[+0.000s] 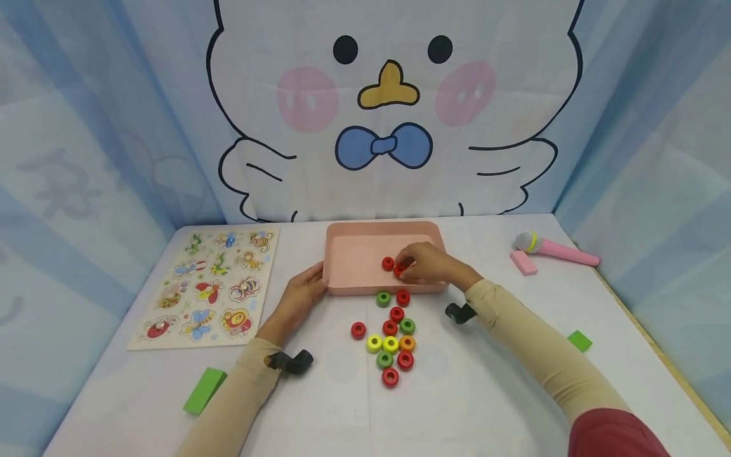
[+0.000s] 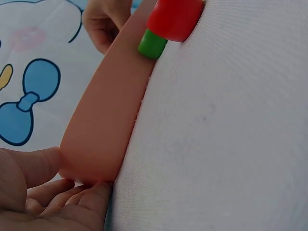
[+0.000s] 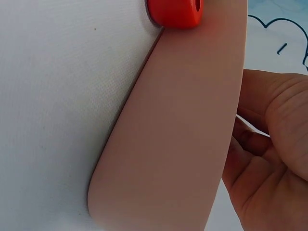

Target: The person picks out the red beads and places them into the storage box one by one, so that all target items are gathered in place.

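Pink microphone [image 1: 562,251] beside pink block [image 1: 523,263]

Around the rectangular pink tray [image 1: 356,259] on the white tabletop [image 1: 457,387] lie a pink-handled microphone [image 1: 561,251] at three o'clock, small round multicoloured rings [image 1: 391,350] at six, a rectangular insect-picture sheet [image 1: 207,292] at nine. A round red ring [image 1: 388,266] lies inside.

Visible are fourteen rings [image 1: 391,338], three blocks [image 1: 204,391], one tray [image 1: 355,259], one microphone [image 1: 559,251], one picture sheet [image 1: 224,298].

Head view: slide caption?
Right hand holds a red ring in the pink tray; left hand touches the tray's left side.
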`<state>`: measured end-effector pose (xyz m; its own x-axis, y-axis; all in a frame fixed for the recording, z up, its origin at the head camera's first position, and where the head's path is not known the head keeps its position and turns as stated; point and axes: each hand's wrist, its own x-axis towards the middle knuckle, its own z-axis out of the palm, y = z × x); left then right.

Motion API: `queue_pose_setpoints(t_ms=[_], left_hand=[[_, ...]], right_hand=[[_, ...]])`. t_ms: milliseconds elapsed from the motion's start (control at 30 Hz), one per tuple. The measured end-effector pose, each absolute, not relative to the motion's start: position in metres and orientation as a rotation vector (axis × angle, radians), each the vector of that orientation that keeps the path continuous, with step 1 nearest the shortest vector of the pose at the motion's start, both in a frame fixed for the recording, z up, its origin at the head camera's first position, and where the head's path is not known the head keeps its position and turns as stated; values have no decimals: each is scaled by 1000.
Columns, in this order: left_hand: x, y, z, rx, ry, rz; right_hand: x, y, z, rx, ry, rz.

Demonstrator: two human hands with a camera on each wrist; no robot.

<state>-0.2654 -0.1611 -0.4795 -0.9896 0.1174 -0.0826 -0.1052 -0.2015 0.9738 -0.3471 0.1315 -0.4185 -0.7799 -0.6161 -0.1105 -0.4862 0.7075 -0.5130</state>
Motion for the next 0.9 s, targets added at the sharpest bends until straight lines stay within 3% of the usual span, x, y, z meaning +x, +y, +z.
queue_pose_setpoints(t_ms=[533,900], left_hand=[[-263,-159,-484,-15,1863,2327],[-265,-161,-478,-6,1901,2317]], right_hand=[[-340,135,-415,-836,2661,-652],[-285,153,-404,-943,2646,-883]])
